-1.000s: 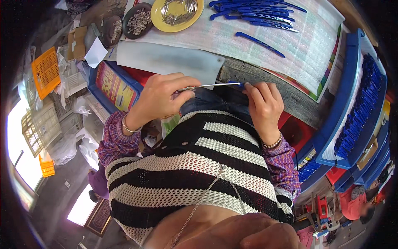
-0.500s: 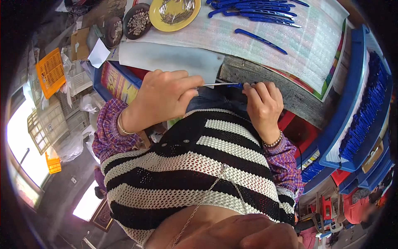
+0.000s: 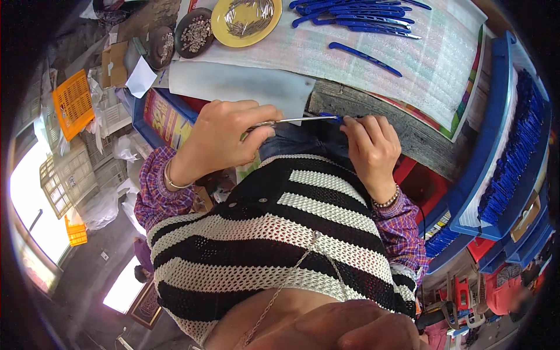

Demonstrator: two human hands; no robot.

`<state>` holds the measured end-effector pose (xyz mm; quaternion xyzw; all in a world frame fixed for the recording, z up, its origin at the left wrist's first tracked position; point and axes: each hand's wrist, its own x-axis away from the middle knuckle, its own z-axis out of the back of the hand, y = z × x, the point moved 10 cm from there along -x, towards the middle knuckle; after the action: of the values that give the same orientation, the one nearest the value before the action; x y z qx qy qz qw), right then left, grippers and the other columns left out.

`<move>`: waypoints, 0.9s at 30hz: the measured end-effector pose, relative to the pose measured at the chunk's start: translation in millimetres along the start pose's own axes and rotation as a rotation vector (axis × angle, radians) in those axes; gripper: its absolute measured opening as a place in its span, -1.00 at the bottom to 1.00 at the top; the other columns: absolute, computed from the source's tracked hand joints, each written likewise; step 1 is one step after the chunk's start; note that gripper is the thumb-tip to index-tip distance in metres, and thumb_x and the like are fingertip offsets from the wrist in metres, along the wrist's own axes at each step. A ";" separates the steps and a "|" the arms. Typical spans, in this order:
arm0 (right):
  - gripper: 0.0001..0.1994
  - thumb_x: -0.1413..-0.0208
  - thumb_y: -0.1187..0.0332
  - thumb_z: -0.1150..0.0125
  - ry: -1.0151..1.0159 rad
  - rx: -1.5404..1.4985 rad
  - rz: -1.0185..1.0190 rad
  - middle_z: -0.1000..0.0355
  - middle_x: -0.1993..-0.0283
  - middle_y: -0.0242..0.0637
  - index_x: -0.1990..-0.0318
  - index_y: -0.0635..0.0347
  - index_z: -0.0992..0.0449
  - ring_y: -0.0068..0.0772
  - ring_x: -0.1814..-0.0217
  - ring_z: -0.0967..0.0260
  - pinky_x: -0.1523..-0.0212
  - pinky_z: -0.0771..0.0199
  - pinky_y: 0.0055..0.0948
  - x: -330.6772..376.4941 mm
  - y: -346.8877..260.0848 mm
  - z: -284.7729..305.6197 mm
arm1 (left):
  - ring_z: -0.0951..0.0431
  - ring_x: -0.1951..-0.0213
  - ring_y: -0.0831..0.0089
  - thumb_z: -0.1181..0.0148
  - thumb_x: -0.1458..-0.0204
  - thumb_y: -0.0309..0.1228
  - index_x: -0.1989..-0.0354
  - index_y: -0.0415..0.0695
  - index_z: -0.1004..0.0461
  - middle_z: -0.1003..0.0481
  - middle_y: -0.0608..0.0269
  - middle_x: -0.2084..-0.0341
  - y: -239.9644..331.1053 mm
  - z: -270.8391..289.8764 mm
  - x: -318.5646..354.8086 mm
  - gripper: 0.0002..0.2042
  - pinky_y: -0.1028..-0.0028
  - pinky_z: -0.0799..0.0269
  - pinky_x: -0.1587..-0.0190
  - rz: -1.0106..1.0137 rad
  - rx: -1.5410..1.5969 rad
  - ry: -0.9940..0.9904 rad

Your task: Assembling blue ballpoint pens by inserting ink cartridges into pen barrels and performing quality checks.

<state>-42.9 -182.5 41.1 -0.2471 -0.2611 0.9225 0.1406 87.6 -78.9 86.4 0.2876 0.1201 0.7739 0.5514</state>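
Observation:
My left hand (image 3: 232, 131) is closed on a slim silver metal tool (image 3: 297, 119); its exact kind is hard to make out. The tool reaches right to a small blue plastic piece (image 3: 328, 115), which my right hand (image 3: 373, 143) pinches between thumb and fingers. Much of that piece is hidden by the fingers. Both hands are above my lap, just in front of the table's wooden edge. Beyond them, a single slim blue plastic handle (image 3: 366, 59) lies on the pale foam sheet, with a pile of similar blue handles (image 3: 356, 14) behind it.
On the table stand a yellow plate (image 3: 220, 29) of thin metal pins and two dark dishes (image 3: 185, 52) of small metal parts. Blue bins (image 3: 496, 175) filled with blue pieces flank the right side. An orange crate (image 3: 73, 105) is at the left.
My left hand has shifted slightly left and its fingers have opened a little, so more of the silver tool shows. The blue piece shows more above the tool's tip. My right hand barely moved.

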 end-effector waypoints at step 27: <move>-0.86 0.23 0.49 -0.36 -0.013 -0.029 0.021 -0.26 0.54 -0.36 0.45 0.16 -0.53 -0.35 0.49 -0.25 0.52 -0.24 -0.39 -3.9 0.6 -1.4 | -0.54 0.45 0.23 -0.17 0.08 -0.37 0.31 -0.08 -0.56 -0.54 0.20 0.51 -0.7 7.3 -13.0 -0.84 0.34 -0.42 0.41 -0.042 0.006 0.032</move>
<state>-38.9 -184.0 41.3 -0.2456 -0.2727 0.9217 0.1256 95.3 -91.6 87.9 0.2745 0.1372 0.7661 0.5647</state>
